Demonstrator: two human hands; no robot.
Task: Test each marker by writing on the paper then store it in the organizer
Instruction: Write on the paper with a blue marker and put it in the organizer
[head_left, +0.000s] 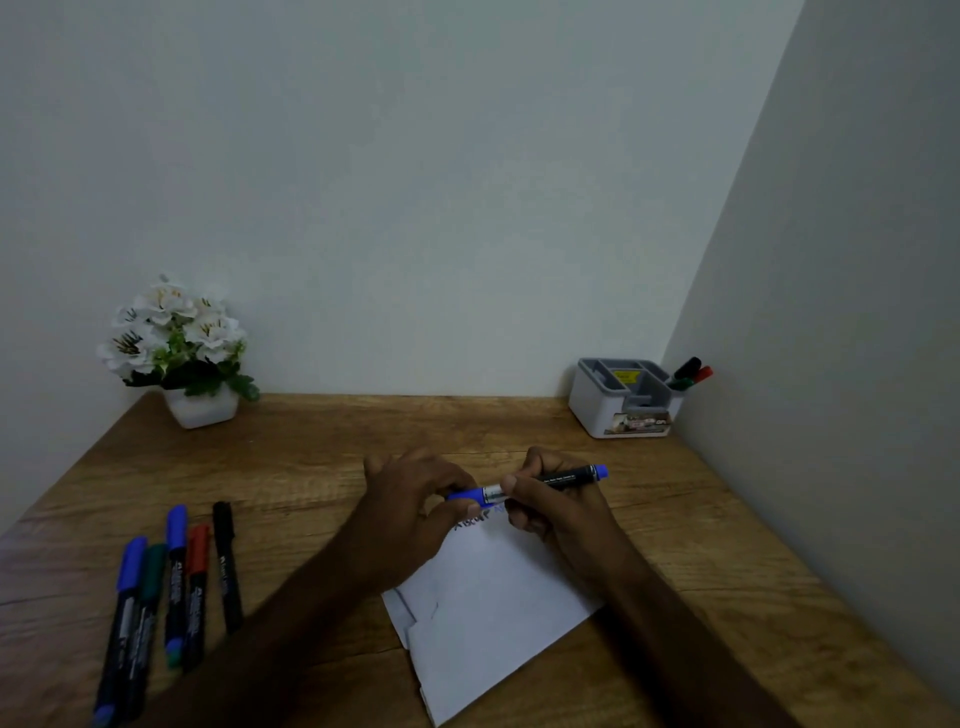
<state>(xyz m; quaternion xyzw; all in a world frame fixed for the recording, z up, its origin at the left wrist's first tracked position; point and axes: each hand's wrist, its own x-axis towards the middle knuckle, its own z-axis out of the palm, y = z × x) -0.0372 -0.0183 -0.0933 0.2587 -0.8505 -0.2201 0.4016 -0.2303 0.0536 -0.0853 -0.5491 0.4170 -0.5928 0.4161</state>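
A blue marker (563, 478) lies level between both hands above the white paper (488, 613). My right hand (553, 506) grips its black barrel. My left hand (415, 499) pinches the blue cap (465, 495) at the marker's left end; whether the cap is fully seated I cannot tell. Blue and dark scribbles (475, 517) show at the paper's top edge. Several more markers (171, 587) lie in a row at the left: blue, green, red and black. The grey-and-white organizer (623, 410) stands at the back right with a black, a red and a green marker (691, 371) in its right compartment.
A white pot of white flowers (176, 353) stands at the back left corner. The wooden desk (322, 457) is closed in by walls behind and to the right, with the organizer tight in the right corner.
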